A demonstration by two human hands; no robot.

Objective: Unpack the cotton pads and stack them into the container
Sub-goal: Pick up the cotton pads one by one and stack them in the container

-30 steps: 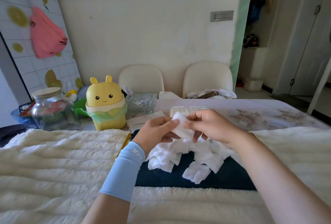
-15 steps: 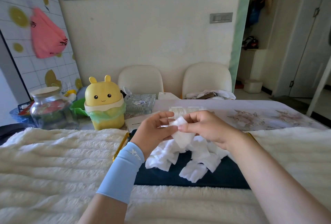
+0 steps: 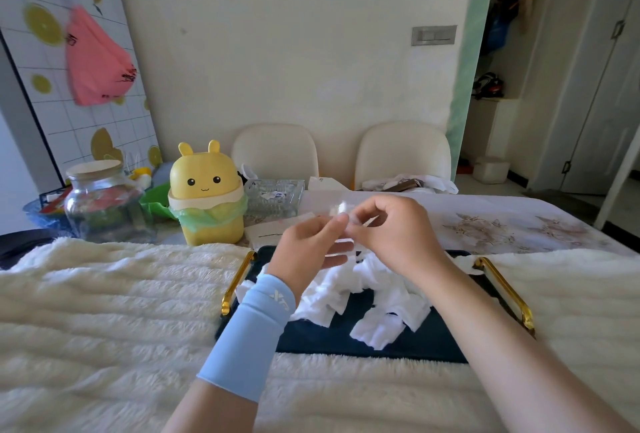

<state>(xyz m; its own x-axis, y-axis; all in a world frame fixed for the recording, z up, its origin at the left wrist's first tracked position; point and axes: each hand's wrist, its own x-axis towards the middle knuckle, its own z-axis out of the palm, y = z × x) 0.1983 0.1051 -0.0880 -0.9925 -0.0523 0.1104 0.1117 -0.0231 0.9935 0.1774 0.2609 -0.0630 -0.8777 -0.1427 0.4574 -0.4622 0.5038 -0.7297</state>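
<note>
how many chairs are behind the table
2. One cream chair stands at the wall just right of the yellow bin; the other is beside it, further right. The table hides their lower parts.

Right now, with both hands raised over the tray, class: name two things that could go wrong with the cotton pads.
1. The small white piece is only lightly pinched between left grip and right grip and looks blurred; it might slip and drop.
2. The cotton pads lie in a loose heap on the tray, one by its gold handle; a nudge could push it onto the fluffy blanket.
</note>
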